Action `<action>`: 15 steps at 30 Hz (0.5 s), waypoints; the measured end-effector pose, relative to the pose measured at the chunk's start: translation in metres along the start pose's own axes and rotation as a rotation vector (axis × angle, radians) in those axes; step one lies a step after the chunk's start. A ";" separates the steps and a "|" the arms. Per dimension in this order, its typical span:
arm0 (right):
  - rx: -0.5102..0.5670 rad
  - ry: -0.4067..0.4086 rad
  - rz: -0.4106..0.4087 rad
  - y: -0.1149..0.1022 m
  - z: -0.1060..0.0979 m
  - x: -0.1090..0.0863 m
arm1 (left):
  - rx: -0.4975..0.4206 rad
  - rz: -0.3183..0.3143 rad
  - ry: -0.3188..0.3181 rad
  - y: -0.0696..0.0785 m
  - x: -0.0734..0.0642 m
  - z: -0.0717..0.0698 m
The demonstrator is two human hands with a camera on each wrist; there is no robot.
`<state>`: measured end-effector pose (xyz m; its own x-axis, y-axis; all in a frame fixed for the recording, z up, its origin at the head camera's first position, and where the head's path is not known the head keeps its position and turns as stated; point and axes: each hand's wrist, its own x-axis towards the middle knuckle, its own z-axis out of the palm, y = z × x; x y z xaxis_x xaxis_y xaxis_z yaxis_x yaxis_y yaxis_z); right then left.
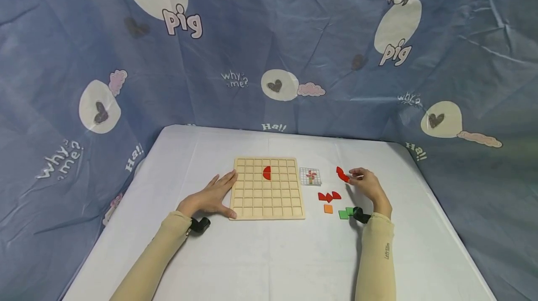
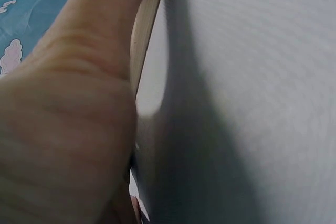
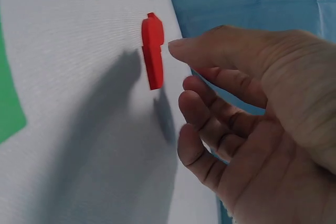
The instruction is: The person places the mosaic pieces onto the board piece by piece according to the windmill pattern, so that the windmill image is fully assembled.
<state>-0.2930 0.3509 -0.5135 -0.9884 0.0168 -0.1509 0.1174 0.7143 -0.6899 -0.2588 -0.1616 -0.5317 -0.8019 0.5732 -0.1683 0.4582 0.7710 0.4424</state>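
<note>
My left hand (image 1: 212, 197) lies with fingers spread at the left edge of a wooden grid board (image 1: 269, 200), its fingertips and thumb touching the rim. On the board, two red quarter-round pieces (image 1: 266, 173) form a half disc in the upper part. Over to the right, my right hand (image 1: 366, 184) hovers beside some red pieces (image 1: 342, 174) on the white table. The right wrist view shows its fingers loosely bent, with nothing between them, and the thumb tip close to the red pieces (image 3: 153, 51). In the left wrist view the hand covers most of the board's edge (image 2: 140, 43).
A pattern card (image 1: 310, 176) with a gridded picture lies just right of the board. Several more red pieces (image 1: 329, 197), an orange square (image 1: 328, 209) and green squares (image 1: 343, 214) lie nearer me on the white table (image 1: 269, 259). A blue printed cloth (image 1: 235, 48) hangs behind.
</note>
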 end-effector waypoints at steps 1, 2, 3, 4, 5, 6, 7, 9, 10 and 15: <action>-0.001 -0.003 0.002 0.001 0.001 0.001 | -0.004 0.000 0.003 0.000 0.000 0.000; -0.005 -0.009 0.003 0.002 0.002 0.001 | -0.007 -0.002 0.003 0.001 0.000 0.000; -0.005 -0.012 0.005 0.002 0.003 0.002 | -0.011 -0.003 0.003 0.001 0.000 0.000; -0.005 -0.015 0.009 0.003 0.004 0.002 | -0.015 -0.003 0.005 0.001 0.000 0.000; -0.008 -0.018 0.010 0.004 0.005 0.003 | -0.018 -0.004 0.007 0.001 0.000 0.000; -0.006 -0.019 0.018 0.005 0.006 0.004 | -0.019 -0.004 0.008 0.001 -0.001 0.000; -0.008 -0.020 0.021 0.006 0.007 0.004 | -0.017 -0.005 0.008 0.002 -0.001 0.000; -0.003 -0.014 0.042 0.007 0.010 0.006 | -0.015 -0.006 0.008 0.002 -0.001 0.000; -0.006 -0.009 0.042 0.007 0.011 0.007 | -0.016 -0.004 0.011 0.002 -0.001 0.000; -0.008 0.014 0.046 0.006 0.015 0.009 | -0.023 0.001 0.012 0.001 -0.001 0.000</action>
<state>-0.2999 0.3451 -0.5296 -0.9833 0.0596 -0.1719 0.1619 0.7179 -0.6771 -0.2575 -0.1610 -0.5308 -0.8061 0.5704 -0.1576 0.4502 0.7640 0.4622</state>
